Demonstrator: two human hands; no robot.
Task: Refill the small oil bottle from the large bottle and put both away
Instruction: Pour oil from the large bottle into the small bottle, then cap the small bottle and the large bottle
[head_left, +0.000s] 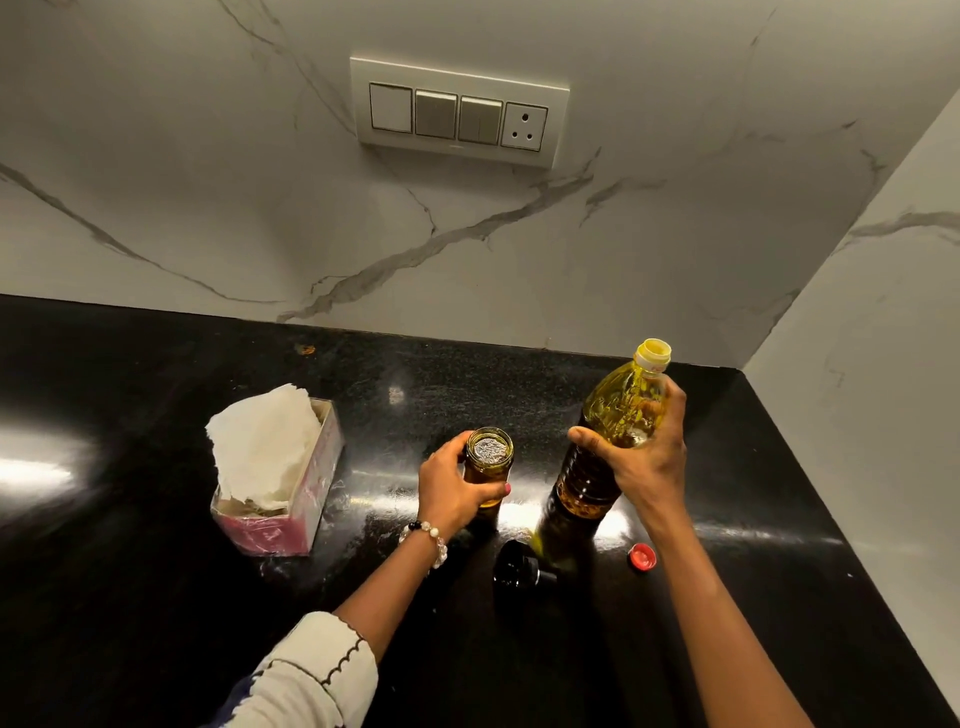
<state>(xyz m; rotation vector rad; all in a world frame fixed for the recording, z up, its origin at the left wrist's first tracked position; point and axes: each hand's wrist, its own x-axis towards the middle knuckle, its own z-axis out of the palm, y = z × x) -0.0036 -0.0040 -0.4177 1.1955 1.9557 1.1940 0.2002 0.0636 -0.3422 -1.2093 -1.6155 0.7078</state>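
The small glass oil bottle stands uncapped on the black counter, its mouth open toward me. My left hand grips its side. To its right the large plastic bottle of yellow oil stands on the counter, leaning a little to the right, with its yellow neck uncapped. My right hand is wrapped round its upper body. A black cap lies on the counter in front of the two bottles. A red cap lies to the right of the large bottle's base.
A pink tissue box with white tissue sticking out sits left of the small bottle. A marble wall with a switch panel runs behind the counter, and a side wall closes off the right.
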